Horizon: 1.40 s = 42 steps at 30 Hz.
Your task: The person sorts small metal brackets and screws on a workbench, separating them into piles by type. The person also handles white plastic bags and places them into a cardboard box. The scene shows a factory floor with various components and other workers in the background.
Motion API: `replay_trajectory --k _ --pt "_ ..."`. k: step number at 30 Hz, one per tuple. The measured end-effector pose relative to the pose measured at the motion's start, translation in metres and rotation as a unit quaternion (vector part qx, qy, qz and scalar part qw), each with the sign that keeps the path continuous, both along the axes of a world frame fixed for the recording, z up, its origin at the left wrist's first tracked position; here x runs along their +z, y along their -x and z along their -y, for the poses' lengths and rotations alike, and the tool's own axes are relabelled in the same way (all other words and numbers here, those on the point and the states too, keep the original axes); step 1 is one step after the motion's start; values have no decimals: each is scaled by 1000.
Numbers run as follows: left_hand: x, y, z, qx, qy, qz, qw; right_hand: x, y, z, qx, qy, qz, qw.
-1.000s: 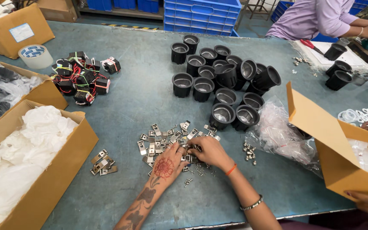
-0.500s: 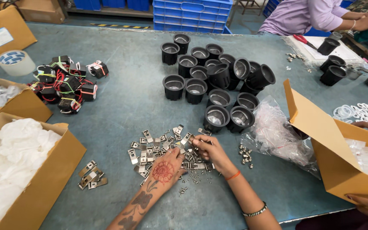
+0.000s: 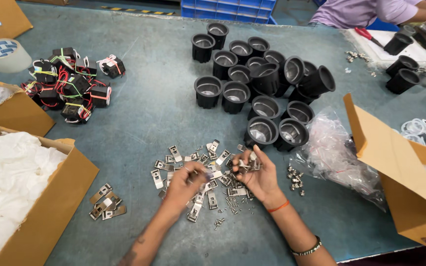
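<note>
Your view: bright, even overhead light, soft short shadows under black cups (image 3: 252, 74). Mild glare on metal clips (image 3: 208, 172) below cups and clear bag (image 3: 336, 152) right of cups. Focus sharp near cups; wide-angle bending toward edges.

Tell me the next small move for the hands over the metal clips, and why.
Probably bring the right hand, which holds small metal pieces, over to the left hand resting on the pile of metal clips, since both hands sit close together above it.
</note>
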State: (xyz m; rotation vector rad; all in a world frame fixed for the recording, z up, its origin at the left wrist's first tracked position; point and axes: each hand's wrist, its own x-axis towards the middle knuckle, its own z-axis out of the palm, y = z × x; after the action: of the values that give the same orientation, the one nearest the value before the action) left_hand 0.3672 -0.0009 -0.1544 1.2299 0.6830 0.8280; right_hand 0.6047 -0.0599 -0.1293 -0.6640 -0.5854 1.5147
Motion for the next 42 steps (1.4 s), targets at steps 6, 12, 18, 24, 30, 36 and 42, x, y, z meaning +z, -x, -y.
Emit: replay_trajectory --k 6,12,18,24,30,36,42 --pt "7 38 -26 88 212 265 936 -1 -2 5 -16 94 248 964" --pt "15 36 -26 65 174 186 965 17 34 19 -121 -126 712 680" --pt "-3 38 -32 99 184 194 958 9 32 22 -93 -166 597 779" --pt "-2 19 -23 68 292 273 914 13 20 26 -81 -89 112 986" --pt "10 -5 3 45 355 293 887 32 79 8 -141 -202 75 966" --pt "5 -5 -9 55 366 370 852 42 148 -36 -182 -392 657 617" --pt "-6 -3 -30 127 314 425 839 52 169 -56 -202 -378 731 531"
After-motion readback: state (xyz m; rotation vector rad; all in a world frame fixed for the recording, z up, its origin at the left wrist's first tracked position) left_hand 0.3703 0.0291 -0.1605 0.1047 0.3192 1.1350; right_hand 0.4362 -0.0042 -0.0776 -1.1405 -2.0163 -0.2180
